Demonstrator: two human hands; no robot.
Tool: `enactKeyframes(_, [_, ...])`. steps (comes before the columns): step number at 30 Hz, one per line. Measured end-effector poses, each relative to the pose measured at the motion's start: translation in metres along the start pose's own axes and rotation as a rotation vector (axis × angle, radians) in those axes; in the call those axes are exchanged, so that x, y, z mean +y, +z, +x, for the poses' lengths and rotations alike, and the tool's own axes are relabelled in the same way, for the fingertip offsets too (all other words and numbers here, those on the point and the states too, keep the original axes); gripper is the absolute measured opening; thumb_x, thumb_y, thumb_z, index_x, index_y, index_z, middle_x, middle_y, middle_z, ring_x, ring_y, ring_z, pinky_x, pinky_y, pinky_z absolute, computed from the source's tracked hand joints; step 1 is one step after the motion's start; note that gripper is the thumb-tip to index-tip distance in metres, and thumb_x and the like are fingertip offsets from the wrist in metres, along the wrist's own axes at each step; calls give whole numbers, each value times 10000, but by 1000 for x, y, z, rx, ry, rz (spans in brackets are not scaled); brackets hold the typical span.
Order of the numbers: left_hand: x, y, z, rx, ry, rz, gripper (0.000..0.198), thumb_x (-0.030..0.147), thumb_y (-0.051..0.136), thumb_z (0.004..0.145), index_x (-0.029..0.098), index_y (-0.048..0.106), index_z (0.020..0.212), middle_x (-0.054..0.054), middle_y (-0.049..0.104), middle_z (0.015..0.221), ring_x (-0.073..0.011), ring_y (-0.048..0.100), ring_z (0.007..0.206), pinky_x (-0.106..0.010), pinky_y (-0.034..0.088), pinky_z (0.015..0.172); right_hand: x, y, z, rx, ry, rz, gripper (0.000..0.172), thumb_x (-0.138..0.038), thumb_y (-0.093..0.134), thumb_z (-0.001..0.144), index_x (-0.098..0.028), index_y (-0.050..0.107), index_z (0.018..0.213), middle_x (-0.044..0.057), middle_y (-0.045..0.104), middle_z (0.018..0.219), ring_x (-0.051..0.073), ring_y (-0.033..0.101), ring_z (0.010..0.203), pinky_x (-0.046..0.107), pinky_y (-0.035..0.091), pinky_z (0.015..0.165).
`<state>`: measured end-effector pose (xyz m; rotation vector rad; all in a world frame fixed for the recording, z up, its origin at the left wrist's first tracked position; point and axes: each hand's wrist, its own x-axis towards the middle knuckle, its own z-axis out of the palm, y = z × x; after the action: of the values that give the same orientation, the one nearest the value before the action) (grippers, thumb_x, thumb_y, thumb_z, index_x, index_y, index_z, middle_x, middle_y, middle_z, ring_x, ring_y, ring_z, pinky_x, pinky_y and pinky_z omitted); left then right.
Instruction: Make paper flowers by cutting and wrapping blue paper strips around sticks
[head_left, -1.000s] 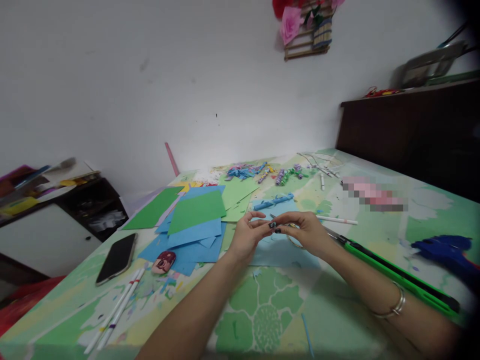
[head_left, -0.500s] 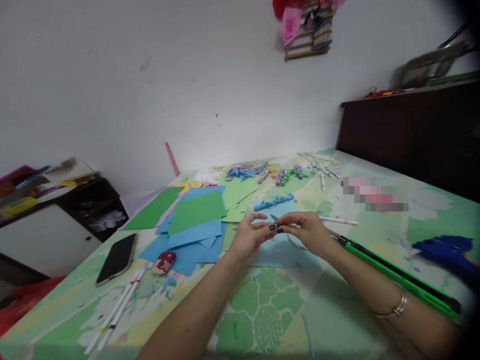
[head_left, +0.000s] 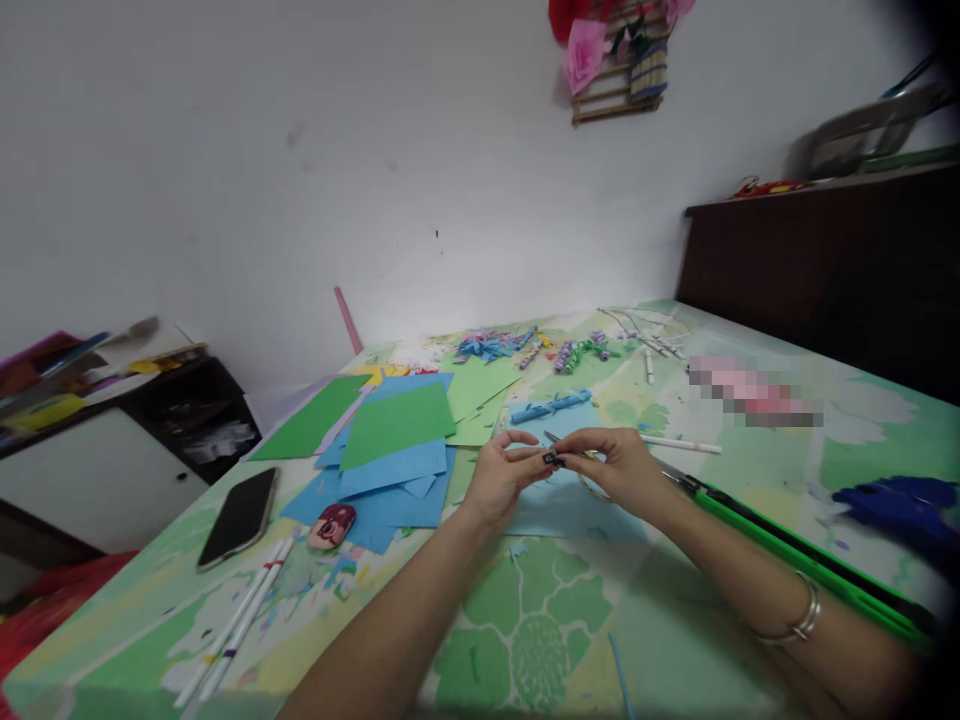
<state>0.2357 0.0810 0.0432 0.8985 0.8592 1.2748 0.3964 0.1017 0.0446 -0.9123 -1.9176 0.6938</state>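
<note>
Over a light blue sheet of paper (head_left: 577, 518), my left hand (head_left: 504, 478) and my right hand (head_left: 611, 468) meet at their fingertips. Both thumbs and index fingers are pinched together, the dark-painted nails side by side. Whatever lies between them is too small and covered to make out. Partly behind my right hand is a pair of scissors (head_left: 592, 482) with gold-coloured handles; a blade tip shows above the fingers. I cannot tell whether the scissors are held or lie on the paper. A blue rolled paper stick (head_left: 551, 406) with curled strips lies just beyond.
Green and blue paper sheets (head_left: 397, 425) are stacked at left, near a phone (head_left: 238, 515), a dark red and pink case (head_left: 331, 525) and white sticks (head_left: 238, 620). At right lie a green cutter knife (head_left: 810, 560) and a blue glue gun (head_left: 896, 505). Curled paper pieces (head_left: 487, 345) sit at the back.
The view has shifted very slightly. Both hands keep the same pinched pose, fingertips together, with only a tiny movement of the fingers.
</note>
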Motion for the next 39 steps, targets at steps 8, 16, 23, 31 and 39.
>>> enactKeyframes(8, [-4, -4, 2, -14, 100, 140, 326, 215, 745, 582, 122, 523, 801, -77, 689, 684, -176, 654, 665, -344, 490, 745, 4, 0, 0, 55, -32, -135, 116, -256, 601, 728, -212, 694, 781, 25, 702, 778, 172, 637, 724, 271, 471, 669])
enactKeyframes(16, [2, 3, -2, 19, 137, 243, 302, 172, 747, 552, 125, 535, 762, -65, 688, 641, -153, 641, 605, -275, 495, 663, 7, 1, -2, 60, -77, -224, 122, -263, 590, 745, -230, 693, 801, 16, 698, 783, 170, 636, 738, 263, 466, 676])
enactKeyframes(23, [1, 3, -1, 72, 150, 242, 295, 177, 738, 552, 124, 526, 749, -42, 674, 596, -147, 629, 553, -276, 499, 624, 2, 3, -3, 31, -55, -225, 136, -246, 580, 741, -237, 702, 800, 22, 699, 786, 181, 632, 796, 254, 456, 684])
enactKeyframes(31, [-1, 2, -1, 81, 122, 205, 329, 214, 746, 552, 127, 524, 777, -76, 691, 649, -181, 651, 602, -330, 508, 677, -2, 1, -1, -20, 62, -50, 164, -218, 542, 740, -217, 699, 789, 5, 703, 762, 170, 630, 726, 262, 460, 674])
enactKeyframes(39, [1, 3, -1, 124, 133, 217, 308, 258, 741, 565, 129, 518, 734, -69, 683, 617, -173, 646, 592, -300, 509, 637, -4, 2, -1, -60, 88, 88, 220, -277, 502, 778, -190, 673, 886, 35, 696, 840, 173, 629, 777, 263, 475, 678])
